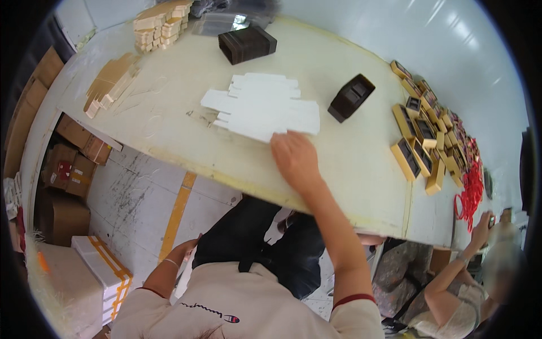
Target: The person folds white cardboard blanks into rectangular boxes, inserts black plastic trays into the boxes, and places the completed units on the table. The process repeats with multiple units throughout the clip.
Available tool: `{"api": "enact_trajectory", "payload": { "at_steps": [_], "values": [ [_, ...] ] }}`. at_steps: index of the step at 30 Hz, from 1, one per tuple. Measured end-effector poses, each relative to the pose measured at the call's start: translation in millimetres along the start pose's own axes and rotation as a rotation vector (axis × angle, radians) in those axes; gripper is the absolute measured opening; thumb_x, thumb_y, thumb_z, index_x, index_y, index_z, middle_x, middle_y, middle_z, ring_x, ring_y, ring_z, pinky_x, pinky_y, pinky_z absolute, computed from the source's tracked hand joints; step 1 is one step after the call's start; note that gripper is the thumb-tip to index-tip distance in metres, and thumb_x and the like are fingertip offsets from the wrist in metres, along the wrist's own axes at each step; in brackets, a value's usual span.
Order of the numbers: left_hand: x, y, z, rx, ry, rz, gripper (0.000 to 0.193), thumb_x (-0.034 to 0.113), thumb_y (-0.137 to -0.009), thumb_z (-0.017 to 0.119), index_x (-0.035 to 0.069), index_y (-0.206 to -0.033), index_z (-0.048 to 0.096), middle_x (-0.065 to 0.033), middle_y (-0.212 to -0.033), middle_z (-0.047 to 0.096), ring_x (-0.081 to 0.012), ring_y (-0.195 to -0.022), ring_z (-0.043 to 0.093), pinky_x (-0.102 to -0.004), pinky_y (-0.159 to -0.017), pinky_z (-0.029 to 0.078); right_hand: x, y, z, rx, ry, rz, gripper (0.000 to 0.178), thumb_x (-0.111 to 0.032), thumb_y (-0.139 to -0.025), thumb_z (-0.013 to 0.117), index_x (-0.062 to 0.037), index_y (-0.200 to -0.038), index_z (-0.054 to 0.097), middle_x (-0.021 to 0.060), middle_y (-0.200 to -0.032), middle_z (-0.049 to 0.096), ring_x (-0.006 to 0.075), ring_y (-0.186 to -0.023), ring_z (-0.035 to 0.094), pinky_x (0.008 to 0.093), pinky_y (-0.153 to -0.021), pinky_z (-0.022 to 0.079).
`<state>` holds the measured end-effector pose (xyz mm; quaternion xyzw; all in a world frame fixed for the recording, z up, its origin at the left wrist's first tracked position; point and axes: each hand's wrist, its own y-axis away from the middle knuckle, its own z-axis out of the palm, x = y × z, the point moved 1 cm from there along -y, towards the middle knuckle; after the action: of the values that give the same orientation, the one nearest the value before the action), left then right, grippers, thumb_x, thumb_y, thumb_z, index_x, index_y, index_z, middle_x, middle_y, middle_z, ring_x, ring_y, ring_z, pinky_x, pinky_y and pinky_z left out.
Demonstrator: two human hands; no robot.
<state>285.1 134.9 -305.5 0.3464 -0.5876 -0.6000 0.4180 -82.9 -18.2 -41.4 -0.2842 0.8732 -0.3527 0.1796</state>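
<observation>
Flat white cardboard box blanks (265, 104) with tabbed edges lie stacked in the middle of the table. At their near edge is my right hand (294, 160), its fingers curled together and pinching the border of the card. My left hand (186, 247) hangs low beside my left thigh, off the table, with its fingers mostly hidden. To the right of the blanks sits a small dark brown box (351, 97) with an open, divided inside. Behind them lies a dark brown open-ended sleeve (248, 45).
Tan card blanks are piled at the far left (161, 25) and left edge (112, 82). Gold boxes with dark insides (420, 130) heap on the right, near red ribbons (473, 189). Cartons (65, 214) stand below left. A co-worker (451, 288) sits at the right.
</observation>
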Motion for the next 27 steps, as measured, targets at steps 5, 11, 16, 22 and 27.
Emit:
{"api": "enact_trajectory", "payload": {
  "at_steps": [5, 11, 16, 22, 27],
  "values": [
    [-11, -69, -11, -0.111, 0.307, -0.033, 0.068, 0.066, -0.088, 0.046, 0.020, -0.137, 0.050, -0.0127, -0.142, 0.048, -0.0322, -0.131, 0.043, -0.0597, -0.103, 0.033, -35, -6, -22, -0.115, -0.070, 0.016, 0.026, -0.005, -0.071, 0.062, 0.0049, -0.095, 0.061, 0.0203, -0.102, 0.065, 0.0314, -0.093, 0.064, 0.0433, -0.089, 0.051],
    [-1, -73, 4, 0.281, 0.101, -0.069, 0.056, 0.053, -0.086, 0.060, 0.019, -0.131, 0.057, -0.0146, -0.143, 0.046, -0.0288, -0.135, 0.039, -0.0433, -0.106, 0.036, -32, 2, -29, -0.213, -0.336, 0.309, 0.023, -0.013, -0.074, 0.074, -0.0031, -0.092, 0.063, 0.0130, -0.106, 0.067, 0.0279, -0.094, 0.064, 0.0429, -0.085, 0.050],
    [17, -63, 20, 0.348, 0.055, 0.076, 0.054, 0.050, -0.087, 0.059, 0.017, -0.130, 0.057, -0.0159, -0.140, 0.049, -0.0300, -0.132, 0.042, -0.0436, -0.104, 0.038, -26, 6, -22, -0.336, -0.501, 0.452, 0.034, -0.023, -0.071, 0.079, -0.0076, -0.097, 0.064, 0.0126, -0.126, 0.057, 0.0284, -0.102, 0.054, 0.0470, -0.096, 0.037],
    [56, -105, 36, 0.399, -0.064, 0.343, 0.052, 0.047, -0.087, 0.058, 0.016, -0.129, 0.058, -0.0174, -0.137, 0.052, -0.0314, -0.129, 0.046, -0.0440, -0.102, 0.040, -34, 4, -22, -0.316, -0.357, 0.396, 0.035, -0.018, -0.076, 0.073, -0.0056, -0.108, 0.065, 0.0158, -0.126, 0.057, 0.0300, -0.104, 0.054, 0.0493, -0.095, 0.040],
    [60, -158, 21, 0.491, -0.243, 0.782, 0.050, 0.045, -0.088, 0.058, 0.015, -0.128, 0.058, -0.0188, -0.133, 0.054, -0.0325, -0.126, 0.049, -0.0444, -0.100, 0.041, -30, -2, -22, -0.259, -0.190, 0.209, 0.027, -0.004, -0.079, 0.060, 0.0008, -0.106, 0.064, 0.0184, -0.115, 0.062, 0.0335, -0.103, 0.059, 0.0457, -0.088, 0.050]
  ]
}}
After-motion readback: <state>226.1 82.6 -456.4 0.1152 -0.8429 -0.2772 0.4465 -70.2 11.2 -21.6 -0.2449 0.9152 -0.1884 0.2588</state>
